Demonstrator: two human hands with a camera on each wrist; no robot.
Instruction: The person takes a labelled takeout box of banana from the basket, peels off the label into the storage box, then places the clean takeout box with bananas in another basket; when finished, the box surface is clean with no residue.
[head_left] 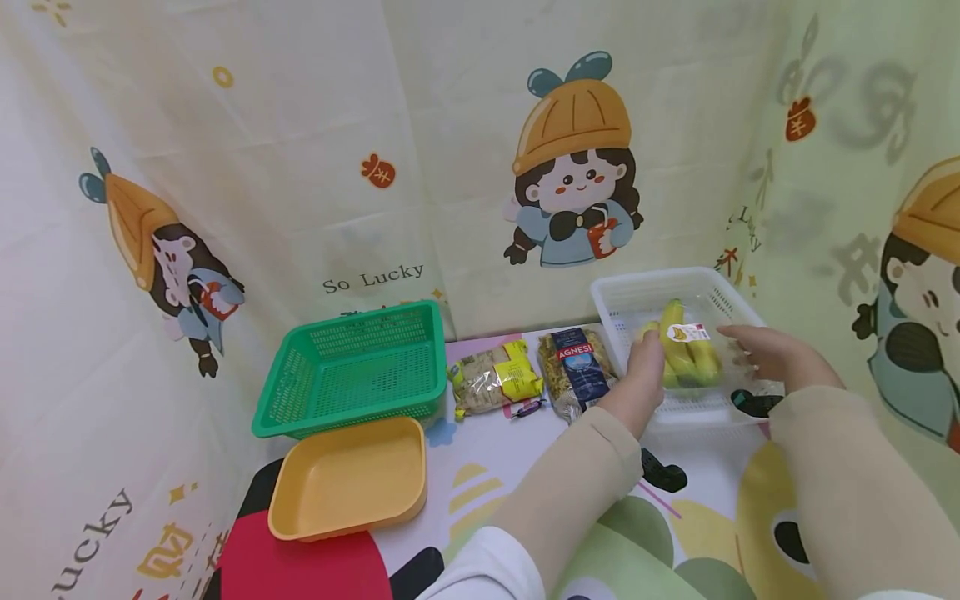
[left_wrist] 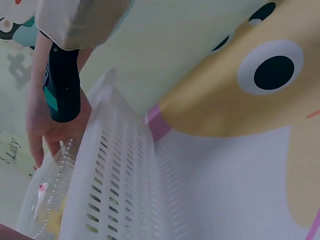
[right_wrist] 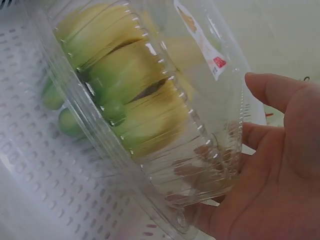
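A clear plastic box [head_left: 720,337] of yellow-green bananas [head_left: 678,358], with a white label on its lid, is tilted in the white perforated basket [head_left: 671,278]. My left hand [head_left: 643,375] holds the box's left side; its fingers are mostly hidden. My right hand [head_left: 787,357] grips the other side. In the right wrist view, the right thumb lies by the lid edge and the fingers [right_wrist: 202,215] reach under the box [right_wrist: 165,185]. The left wrist view shows the basket's outer wall [left_wrist: 107,185] with the right hand [left_wrist: 45,115] beyond it.
Left of the basket lie an AGNESI pasta bag [head_left: 576,362] and a yellow-labelled clear bag [head_left: 495,379], with a small dark wrapped piece [head_left: 528,408] in front. Further left stand a green basket [head_left: 348,321] and a yellow tray [head_left: 348,483]. Printed cloth hangs behind.
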